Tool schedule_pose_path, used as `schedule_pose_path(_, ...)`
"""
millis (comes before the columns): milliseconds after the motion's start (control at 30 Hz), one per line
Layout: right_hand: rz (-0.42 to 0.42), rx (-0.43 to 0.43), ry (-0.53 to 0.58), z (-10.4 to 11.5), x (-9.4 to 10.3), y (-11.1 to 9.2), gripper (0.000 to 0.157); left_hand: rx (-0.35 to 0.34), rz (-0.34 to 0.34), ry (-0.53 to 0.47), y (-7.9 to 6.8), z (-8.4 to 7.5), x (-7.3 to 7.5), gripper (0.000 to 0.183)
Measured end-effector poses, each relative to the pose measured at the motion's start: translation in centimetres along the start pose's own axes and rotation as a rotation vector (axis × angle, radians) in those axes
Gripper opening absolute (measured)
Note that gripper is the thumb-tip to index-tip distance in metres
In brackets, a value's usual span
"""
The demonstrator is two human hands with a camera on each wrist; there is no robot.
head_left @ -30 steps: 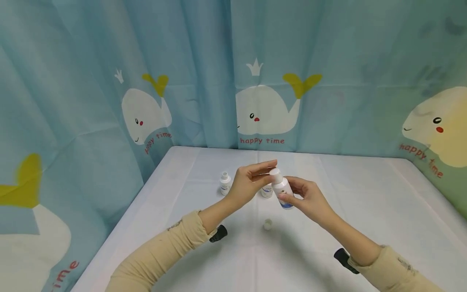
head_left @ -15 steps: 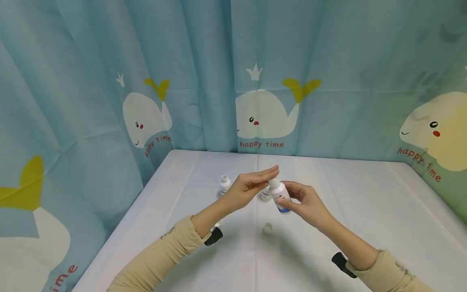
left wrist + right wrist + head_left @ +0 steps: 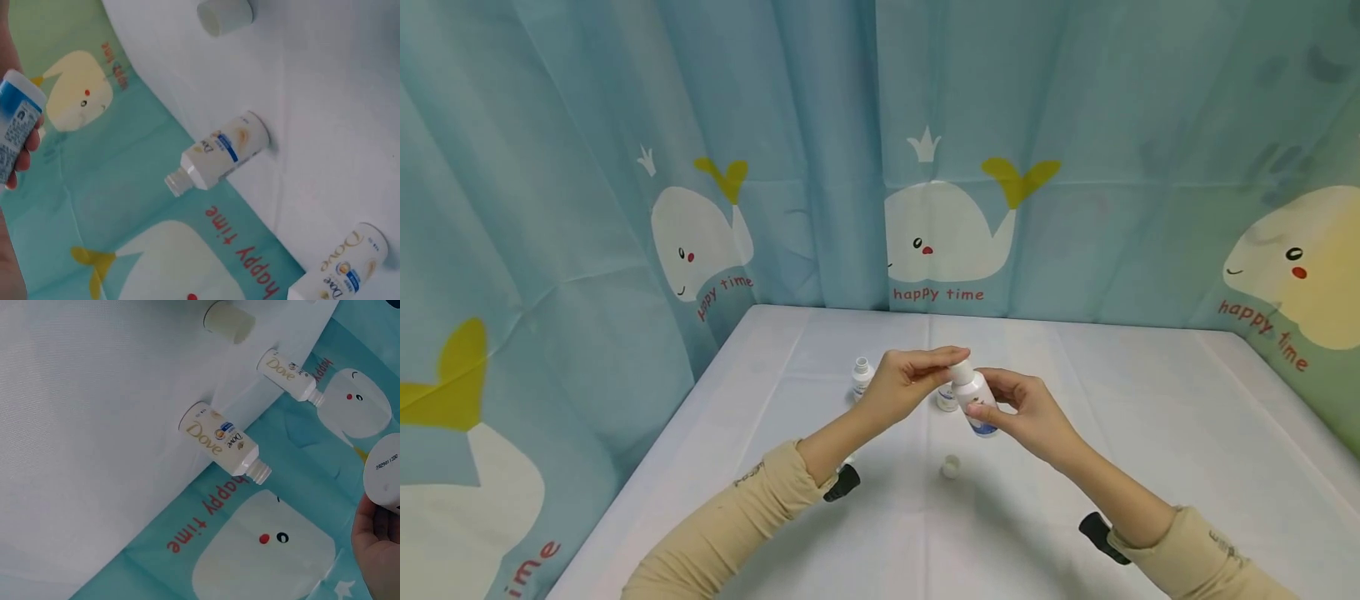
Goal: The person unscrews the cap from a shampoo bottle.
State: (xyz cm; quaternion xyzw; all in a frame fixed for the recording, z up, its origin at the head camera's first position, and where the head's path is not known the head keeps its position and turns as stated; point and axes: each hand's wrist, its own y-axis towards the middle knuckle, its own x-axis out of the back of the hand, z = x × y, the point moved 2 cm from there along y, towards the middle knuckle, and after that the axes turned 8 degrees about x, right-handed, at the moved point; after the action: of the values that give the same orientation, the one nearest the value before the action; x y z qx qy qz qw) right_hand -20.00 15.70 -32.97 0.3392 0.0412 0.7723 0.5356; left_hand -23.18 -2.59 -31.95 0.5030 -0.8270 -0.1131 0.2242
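In the head view, my right hand [image 3: 1026, 417] grips a small white bottle [image 3: 977, 408] with a blue band, tilted above the table. My left hand [image 3: 902, 383] has its fingers and thumb at the white cap [image 3: 960, 372] on top of that bottle. The left wrist view shows the blue back label of the held bottle [image 3: 22, 119], with fingertips curled round it. Its pale base [image 3: 384, 472] faces the right wrist camera. Behind the hands stand two white Dove bottles without caps, the left bottle [image 3: 861, 382] and the right bottle [image 3: 947, 398], the latter partly hidden.
A loose white cap [image 3: 951, 467] lies on the white table [image 3: 1150, 433] below the held bottle. Another small white thing [image 3: 848, 459] shows partly behind my left wrist. A blue whale-print curtain [image 3: 820, 208] surrounds the table's far and side edges.
My left hand went from fingers beside the cap to lying flat over its top, then back to fingers and thumb at the cap. The held bottle dipped slightly and shifted left.
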Motion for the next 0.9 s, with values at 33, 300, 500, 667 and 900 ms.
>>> schedule_pose_path(33, -0.005, 0.000, -0.005, 0.0, 0.0, 0.0, 0.039, 0.008, -0.018, 0.001, 0.0, 0.0, -0.1, 0.028)
schedule_pose_path(300, -0.030, -0.011, -0.018, -0.4, 0.0, 0.0, 0.038, 0.011, -0.154, 0.043, 0.2, -0.1, -0.6, 0.020)
schedule_pose_path(500, -0.022, -0.019, 0.006, -0.3, 0.0, 0.1, 0.039, -0.012, -0.188, 0.089, 0.6, -0.3, -0.8, 0.013)
schedule_pose_path(667, -0.023, -0.006, -0.013, -0.2, 0.0, 0.2, 0.039, -0.004, -0.208, 0.078, 0.7, -0.2, -1.1, 0.018)
schedule_pose_path(900, -0.034, -0.028, -0.012, -0.1, -0.2, 0.5, 0.041, 0.034, -0.224, 0.076, 0.9, -0.3, -1.3, 0.020)
